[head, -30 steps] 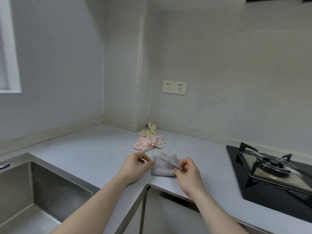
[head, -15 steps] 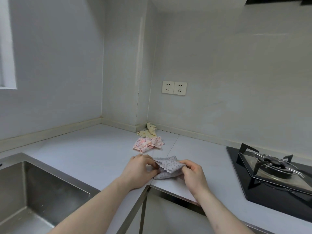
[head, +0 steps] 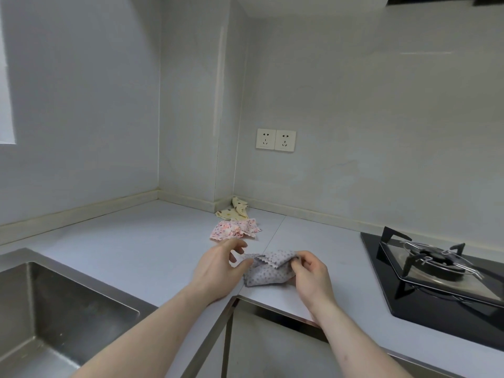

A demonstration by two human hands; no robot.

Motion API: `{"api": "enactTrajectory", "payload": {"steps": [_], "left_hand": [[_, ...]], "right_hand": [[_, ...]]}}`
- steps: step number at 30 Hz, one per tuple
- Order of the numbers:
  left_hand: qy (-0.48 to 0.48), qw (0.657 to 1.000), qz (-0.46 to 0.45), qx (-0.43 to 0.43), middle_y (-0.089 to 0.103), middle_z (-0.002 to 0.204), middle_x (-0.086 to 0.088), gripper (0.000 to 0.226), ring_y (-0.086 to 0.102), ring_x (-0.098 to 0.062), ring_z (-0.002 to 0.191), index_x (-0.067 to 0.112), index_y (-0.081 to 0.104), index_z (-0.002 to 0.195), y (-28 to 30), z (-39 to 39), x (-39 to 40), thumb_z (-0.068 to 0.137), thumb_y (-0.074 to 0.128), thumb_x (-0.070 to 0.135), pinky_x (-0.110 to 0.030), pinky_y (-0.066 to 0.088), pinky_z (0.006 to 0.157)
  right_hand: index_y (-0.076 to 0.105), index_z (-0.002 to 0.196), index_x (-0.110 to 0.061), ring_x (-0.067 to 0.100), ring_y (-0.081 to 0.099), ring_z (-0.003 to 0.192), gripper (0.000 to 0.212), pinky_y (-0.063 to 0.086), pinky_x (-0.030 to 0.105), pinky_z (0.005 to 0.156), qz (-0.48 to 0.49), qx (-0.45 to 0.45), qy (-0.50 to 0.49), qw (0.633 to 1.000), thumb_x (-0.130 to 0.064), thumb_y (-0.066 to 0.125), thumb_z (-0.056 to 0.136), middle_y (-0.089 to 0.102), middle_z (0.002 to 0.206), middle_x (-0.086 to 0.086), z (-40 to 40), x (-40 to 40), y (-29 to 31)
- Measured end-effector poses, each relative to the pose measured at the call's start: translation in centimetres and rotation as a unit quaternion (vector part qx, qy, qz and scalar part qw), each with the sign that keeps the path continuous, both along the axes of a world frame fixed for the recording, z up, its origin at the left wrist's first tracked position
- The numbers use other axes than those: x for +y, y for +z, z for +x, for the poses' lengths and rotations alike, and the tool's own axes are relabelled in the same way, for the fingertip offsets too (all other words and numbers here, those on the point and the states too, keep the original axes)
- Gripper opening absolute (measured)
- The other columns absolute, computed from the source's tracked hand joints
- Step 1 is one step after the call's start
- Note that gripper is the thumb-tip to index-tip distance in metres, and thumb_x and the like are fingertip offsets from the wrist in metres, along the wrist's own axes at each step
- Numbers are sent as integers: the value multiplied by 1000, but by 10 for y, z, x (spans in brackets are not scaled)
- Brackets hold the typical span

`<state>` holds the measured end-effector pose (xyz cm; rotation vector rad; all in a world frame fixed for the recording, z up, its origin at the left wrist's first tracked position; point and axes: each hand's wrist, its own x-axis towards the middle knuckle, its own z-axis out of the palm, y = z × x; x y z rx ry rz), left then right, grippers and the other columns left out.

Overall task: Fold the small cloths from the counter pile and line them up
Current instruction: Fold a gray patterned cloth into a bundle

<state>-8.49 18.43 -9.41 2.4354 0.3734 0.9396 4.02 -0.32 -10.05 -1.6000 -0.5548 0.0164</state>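
A grey dotted cloth with zigzag edges lies partly folded near the counter's front edge. My right hand pinches its right edge between thumb and fingers. My left hand sits at the cloth's left side with its fingers lifted and spread; its thumb touches the cloth's left corner. Further back lies a crumpled pink floral cloth. Behind that, a cream patterned cloth is tucked into the wall corner.
A steel sink is sunk into the grey counter at the left. A black gas hob with a pan support stands at the right. Two wall sockets sit above the counter.
My left hand has let go of the grey cloth's left edge and spread its fingers. My right hand has brought the right edge over toward the middle.
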Motion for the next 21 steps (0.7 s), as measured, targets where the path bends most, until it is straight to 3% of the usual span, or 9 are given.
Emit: {"api": "enactTrajectory", "payload": {"steps": [2,4,8,10,12,16,21], "left_hand": [[-15,999,11,29,62,118,26,37,60,2,99,44,58,129,-1,1,1,93,65,49,-27,54,87],[-24,998,43,43,63,121,24,33,59,3,103,41,63,128,-3,2,0,95,64,43,-26,53,90],[-25,997,69,25,66,107,22,13,59,-1,100,39,73,105,-4,4,-2,93,69,40,-29,53,88],[-39,997,66,8,67,103,23,6,59,0,98,37,75,95,-3,4,-2,91,72,40,-30,54,87],[-55,996,73,-4,70,110,23,8,60,1,102,35,79,94,-3,4,-3,90,74,40,-28,53,91],[-65,994,87,8,67,128,28,14,56,-1,120,40,81,103,-2,4,-3,92,72,42,-25,48,100],[-65,994,87,6,65,129,31,30,53,4,127,42,73,125,-2,4,-3,97,68,33,-24,46,108]], "right_hand": [[75,85,-24,22,71,95,29,57,55,93,-14,0,12,1000,-9,54,99,77,88,-5,-2,0,1],[76,85,-24,24,71,97,30,57,55,93,-29,-5,29,999,-10,54,98,77,88,-4,-4,1,2],[74,82,-14,27,68,94,27,57,54,92,-49,-4,60,997,-32,54,85,75,86,4,-9,2,7],[71,81,-10,21,63,84,32,55,45,82,-50,-4,70,996,-37,54,81,71,83,8,-12,2,8],[67,77,-9,15,54,76,34,43,35,71,-60,-21,77,995,-40,55,84,63,71,4,-16,2,9],[67,80,-8,11,52,72,47,40,33,69,-73,-27,76,994,-53,54,85,61,72,-2,-18,3,8],[67,86,-5,13,57,78,60,46,35,74,-67,-4,61,996,-62,50,82,68,79,3,-17,1,10]]}}
